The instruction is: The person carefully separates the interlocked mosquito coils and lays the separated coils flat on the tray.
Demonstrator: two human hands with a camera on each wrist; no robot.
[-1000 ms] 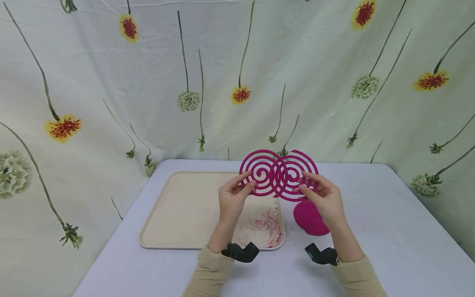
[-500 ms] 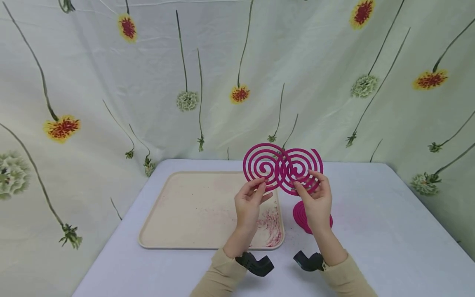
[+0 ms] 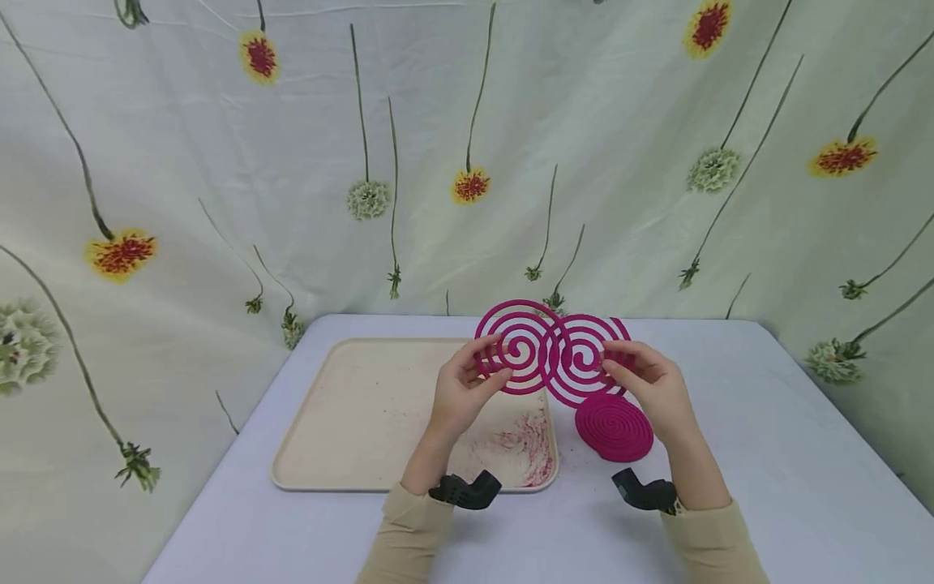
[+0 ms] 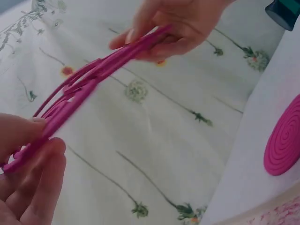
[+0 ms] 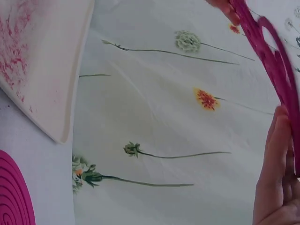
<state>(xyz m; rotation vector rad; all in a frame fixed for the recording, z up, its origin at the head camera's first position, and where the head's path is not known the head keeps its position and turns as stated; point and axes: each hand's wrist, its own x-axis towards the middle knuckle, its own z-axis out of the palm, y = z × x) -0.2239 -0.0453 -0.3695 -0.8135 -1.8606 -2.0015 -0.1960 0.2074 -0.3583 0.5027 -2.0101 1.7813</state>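
Aloft, two overlapping magenta spirals (image 3: 557,350)

The person's two forearms (image 3: 426,466) reach forward and lean inward, the left hand (image 3: 458,391) and right hand (image 3: 662,397) raised apart and facing each other, each pinching between thumb and fingers.
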